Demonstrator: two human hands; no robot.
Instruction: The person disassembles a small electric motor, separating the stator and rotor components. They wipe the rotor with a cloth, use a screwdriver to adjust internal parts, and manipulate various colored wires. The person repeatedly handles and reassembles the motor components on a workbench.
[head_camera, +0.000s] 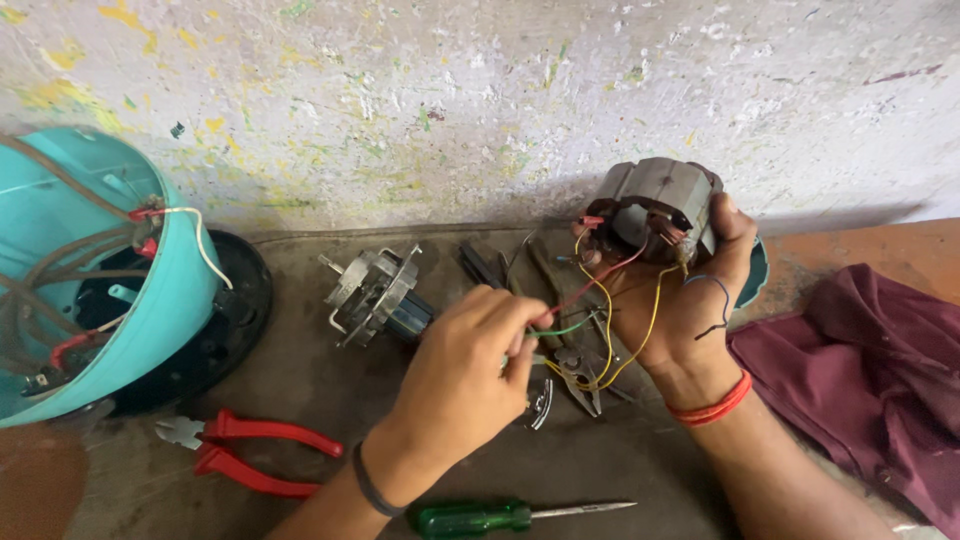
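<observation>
A big teal shell (150, 300) is seen at 9 o'clock, tipped on its side on the surface (300, 390). Brown, red and white wires are tucked inside it. A round black base (235, 310) is seen just behind it, touching it.

Red pliers (245, 452) are laid flat at 7 o'clock, near the shell. Their jaws are pointed left.

A small grey metal motor part (375, 295) is placed near the middle, at about 10 o'clock from the left hand. It is not touched by any hand.

A green screwdriver (500, 516) is laid at 6 o'clock, with its tip pointed right.

The left hand (460, 375) is seen in the middle, with a dark band on the wrist. Its grip is clenched on a thin green wire (565, 328), pinched between the fingertips.

A second pair of pliers (580, 375) is laid under the wires, between the two hands. Some dark tools are laid just behind it.

The motor coil (655, 205) is held up at 1 o'clock, above the surface. It is grasped by the right hand (690, 300), whose grip is wrapped around it. A red thread is worn on that wrist. Red, yellow and green wires are hung from the coil down toward the left hand.

A dark red cloth (870, 370) is laid at 3 o'clock, near the right arm.
</observation>
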